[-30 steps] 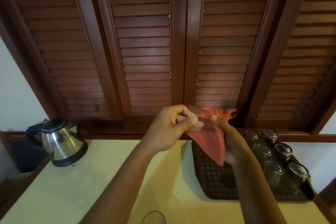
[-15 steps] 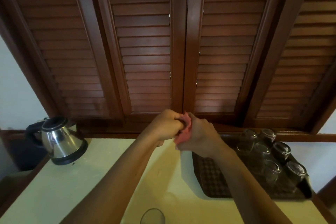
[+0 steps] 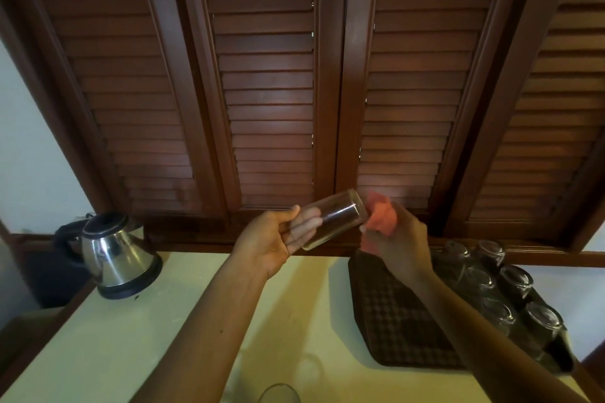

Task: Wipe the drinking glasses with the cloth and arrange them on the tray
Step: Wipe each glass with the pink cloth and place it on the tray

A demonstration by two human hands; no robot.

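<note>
My left hand (image 3: 273, 244) grips a clear drinking glass (image 3: 330, 219), held tilted on its side above the table with its far end pointing right. My right hand (image 3: 401, 245) clutches a bunched pink cloth (image 3: 381, 217) just beyond that end of the glass, touching or nearly touching it. On the right lies a dark checked tray (image 3: 396, 321). Several glasses (image 3: 510, 285) stand upside down along its right half. The rim of another glass (image 3: 279, 394) shows at the bottom edge.
A steel electric kettle (image 3: 113, 253) stands at the table's back left. The pale table top (image 3: 137, 337) runs between kettle and tray. Dark wooden louvred shutters (image 3: 271, 91) fill the wall behind. My right forearm crosses over the tray.
My hands were pressed together with the cloth around the glass. They have drawn apart: the glass is bare in my left hand and the cloth is bunched in my right.
</note>
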